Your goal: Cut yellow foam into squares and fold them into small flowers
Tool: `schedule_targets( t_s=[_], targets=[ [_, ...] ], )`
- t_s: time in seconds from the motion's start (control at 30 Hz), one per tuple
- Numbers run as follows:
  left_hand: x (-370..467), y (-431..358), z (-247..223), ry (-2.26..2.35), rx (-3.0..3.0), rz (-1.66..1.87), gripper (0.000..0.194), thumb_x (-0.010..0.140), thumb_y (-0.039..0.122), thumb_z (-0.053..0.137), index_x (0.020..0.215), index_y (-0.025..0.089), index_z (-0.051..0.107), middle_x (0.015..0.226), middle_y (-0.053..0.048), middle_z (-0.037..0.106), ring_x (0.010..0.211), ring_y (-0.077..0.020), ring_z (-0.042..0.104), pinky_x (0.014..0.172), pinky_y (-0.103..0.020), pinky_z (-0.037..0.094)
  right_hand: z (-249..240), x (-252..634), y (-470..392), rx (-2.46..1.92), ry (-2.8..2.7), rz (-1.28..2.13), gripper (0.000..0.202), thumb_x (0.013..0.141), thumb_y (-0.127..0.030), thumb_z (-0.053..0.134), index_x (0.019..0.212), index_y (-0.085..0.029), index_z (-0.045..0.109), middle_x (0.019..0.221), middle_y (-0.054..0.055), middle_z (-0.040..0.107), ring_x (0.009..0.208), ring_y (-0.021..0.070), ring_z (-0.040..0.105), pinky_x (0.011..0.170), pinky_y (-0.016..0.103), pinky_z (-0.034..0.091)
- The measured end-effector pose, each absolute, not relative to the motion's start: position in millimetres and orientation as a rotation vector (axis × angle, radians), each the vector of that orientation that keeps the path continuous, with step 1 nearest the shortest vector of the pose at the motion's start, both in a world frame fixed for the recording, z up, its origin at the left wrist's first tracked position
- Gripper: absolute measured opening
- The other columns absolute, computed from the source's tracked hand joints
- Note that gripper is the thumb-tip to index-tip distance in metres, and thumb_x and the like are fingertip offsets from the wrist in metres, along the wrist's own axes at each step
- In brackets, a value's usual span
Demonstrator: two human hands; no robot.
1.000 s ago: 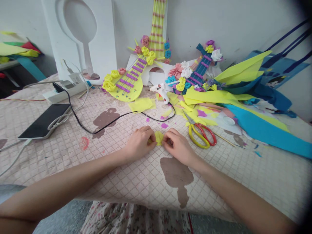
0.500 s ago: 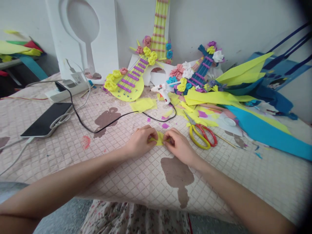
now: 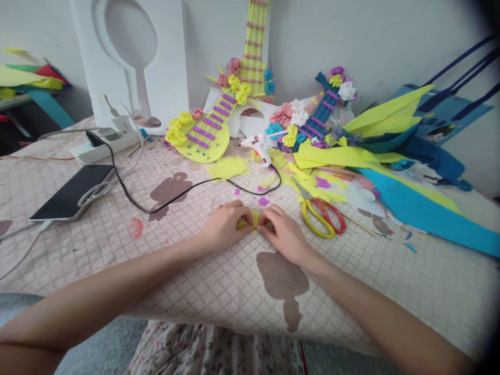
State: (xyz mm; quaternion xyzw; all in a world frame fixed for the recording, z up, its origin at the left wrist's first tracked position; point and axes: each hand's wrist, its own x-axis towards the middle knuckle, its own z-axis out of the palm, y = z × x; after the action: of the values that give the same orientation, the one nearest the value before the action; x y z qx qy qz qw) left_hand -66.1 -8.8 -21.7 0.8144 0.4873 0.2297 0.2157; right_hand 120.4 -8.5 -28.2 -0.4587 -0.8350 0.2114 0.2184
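A small piece of yellow crepe paper (image 3: 255, 215) is pinched between my two hands, just above the table. My left hand (image 3: 229, 225) closes thumb and fingers on its left side. On its right side my right hand (image 3: 282, 230) grips it the same way, the fingertips of both hands almost meeting. Most of the paper is hidden behind my fingers. Right of my right hand lie scissors (image 3: 321, 216) with one yellow and one red handle. Beyond my hands rests a white hot glue gun (image 3: 258, 147) on its side, its black cord trailing left.
Paper guitars with crepe flowers, a yellow one (image 3: 207, 135) and a blue one (image 3: 323, 115), lean at the back. Blue crepe paper (image 3: 425, 208) spreads at right. A phone (image 3: 72, 192) and a power strip (image 3: 105, 146) lie left on the quilted tablecloth (image 3: 187, 291).
My hands have drawn slightly closer together, and less of the yellow paper shows between them. The whole view has shifted a little; the things on the table keep their places.
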Motion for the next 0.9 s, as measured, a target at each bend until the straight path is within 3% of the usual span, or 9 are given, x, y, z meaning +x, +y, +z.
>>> schedule_targets(
  t_s=[0.3,0.57,0.73,0.9],
  targets=[
    [-81,0,-21,1.141,2.143,0.616,0.018,0.067,0.013,0.061,0.084,0.017,0.064,0.083,-0.002,0.058,0.072,-0.0119,0.053,0.065,-0.023,0.044,-25,131,-4,-1.140,-2.274,0.803,0.013,0.078,-0.007,0.054,0.080,-0.020,0.052,0.087,0.001,0.051,0.072,0.0127,0.049,0.064,0.026,0.040],
    [-77,4,-23,1.421,2.004,0.834,0.019,0.077,0.028,0.058,0.090,0.015,0.058,0.084,-0.003,0.056,0.063,-0.0099,0.051,0.059,-0.024,0.044,-31,137,5,-1.185,-1.961,0.940,0.006,0.086,-0.025,0.050,0.089,-0.020,0.051,0.080,0.001,0.056,0.071,0.0144,0.054,0.063,0.028,0.044],
    [-73,3,-24,1.430,2.134,0.718,0.016,0.074,0.023,0.060,0.088,0.016,0.060,0.095,-0.005,0.054,0.068,-0.0113,0.053,0.063,-0.026,0.045,-34,135,7,-1.206,-1.952,0.902,0.008,0.085,-0.025,0.051,0.090,-0.020,0.054,0.084,0.003,0.059,0.070,0.0144,0.055,0.062,0.028,0.045],
    [-72,1,-27,1.390,2.139,0.763,0.007,0.071,0.018,0.061,0.077,0.016,0.059,0.087,-0.003,0.055,0.066,-0.0105,0.052,0.061,-0.024,0.042,-31,133,6,-1.197,-1.925,0.900,0.012,0.086,-0.029,0.052,0.093,-0.020,0.055,0.086,0.003,0.059,0.070,0.0140,0.054,0.061,0.028,0.045]
  ],
)
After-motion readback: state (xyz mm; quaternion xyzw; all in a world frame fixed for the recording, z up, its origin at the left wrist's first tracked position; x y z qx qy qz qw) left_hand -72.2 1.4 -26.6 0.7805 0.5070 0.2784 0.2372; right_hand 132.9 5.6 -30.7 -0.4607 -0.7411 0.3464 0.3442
